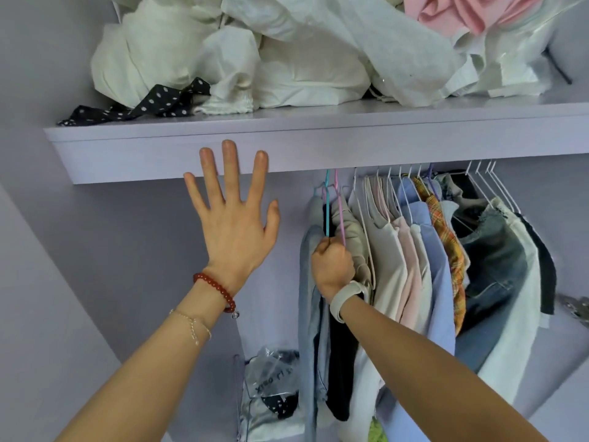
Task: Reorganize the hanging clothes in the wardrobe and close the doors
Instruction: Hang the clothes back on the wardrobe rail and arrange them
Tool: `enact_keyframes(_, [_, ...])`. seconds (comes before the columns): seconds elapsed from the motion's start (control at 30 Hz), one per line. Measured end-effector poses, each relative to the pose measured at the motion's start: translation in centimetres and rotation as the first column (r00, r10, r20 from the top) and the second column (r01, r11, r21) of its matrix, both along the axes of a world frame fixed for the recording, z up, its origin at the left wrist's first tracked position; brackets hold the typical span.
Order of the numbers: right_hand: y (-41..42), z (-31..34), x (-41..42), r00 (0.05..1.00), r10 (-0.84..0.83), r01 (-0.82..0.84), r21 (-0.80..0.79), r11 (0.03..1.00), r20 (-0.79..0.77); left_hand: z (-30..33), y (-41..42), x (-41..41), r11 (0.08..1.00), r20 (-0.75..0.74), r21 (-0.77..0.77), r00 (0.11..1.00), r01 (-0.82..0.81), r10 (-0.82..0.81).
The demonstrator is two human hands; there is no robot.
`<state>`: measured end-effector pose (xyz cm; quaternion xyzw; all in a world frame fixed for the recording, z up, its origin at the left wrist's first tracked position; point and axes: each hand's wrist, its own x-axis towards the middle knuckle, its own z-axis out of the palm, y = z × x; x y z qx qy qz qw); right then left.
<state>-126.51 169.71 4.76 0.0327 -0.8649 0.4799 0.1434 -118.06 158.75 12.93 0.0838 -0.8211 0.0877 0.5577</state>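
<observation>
A row of hanging clothes (414, 260) fills the right half of the wardrobe under a lilac shelf (318, 145): pale tops, a blue shirt, a plaid piece, denim and white garments on white hangers. My right hand (333, 266) grips the lower ends of a blue and a pink hanger (333, 212) at the left end of the row, with light denim trousers (314, 330) and a black garment hanging below them. My left hand (232, 218) is raised with fingers spread and straight, in front of the shelf's front edge, holding nothing. The rail itself is hidden behind the shelf.
A heap of white cloth (287, 52), a pink piece (462, 14) and a black dotted strip (143, 105) lie on the shelf. A plastic bag (274, 387) with clothes sits on the wardrobe floor. A metal hinge (573, 307) shows on the right wall.
</observation>
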Motion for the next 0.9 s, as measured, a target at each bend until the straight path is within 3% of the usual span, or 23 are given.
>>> enact_keyframes(0.13, [2.1,-0.8,0.1,0.996,0.087,-0.087,0.106,0.991,-0.003,-2.6,0.8,0.2,0.995,0.02,0.067,0.997,0.075,-0.077])
enact_keyframes(0.23, [4.1,-1.2,1.1,0.971,0.236,-0.228,0.156,0.961,-0.031,-5.9,2.4,0.4,0.961,0.129,0.25,0.98,0.118,-0.154])
enact_keyframes(0.3, [5.8,-1.4,2.4,0.94,0.311,-0.28,0.202,0.939,-0.144,-8.0,3.7,0.5,0.92,0.219,0.363,0.946,0.148,-0.239])
enact_keyframes(0.43, [11.1,-1.9,4.9,0.851,0.343,-0.237,0.292,0.927,-0.398,-10.7,7.1,0.4,0.857,0.316,0.473,0.868,0.206,-0.383])
enact_keyframes(0.53, [16.6,-3.7,6.1,0.843,0.335,-0.143,0.425,0.894,-0.422,-12.4,11.3,0.6,0.842,0.356,0.421,0.791,0.338,-0.497])
enact_keyframes(0.67, [25.3,-7.6,9.6,0.944,0.186,-0.025,0.503,0.864,-0.273,-16.3,18.6,1.8,0.818,0.515,0.254,0.643,0.517,-0.567])
enact_keyframes(0.77, [32.7,-10.6,14.5,0.989,0.008,0.076,0.547,0.834,-0.149,-19.3,24.5,3.3,0.78,0.645,0.251,0.502,0.573,-0.576])
enact_keyframes(0.9, [42.9,-14.7,22.8,0.974,-0.224,0.191,0.601,0.776,-0.021,-21.7,34.3,6.8,0.693,0.789,0.255,0.27,0.674,-0.552])
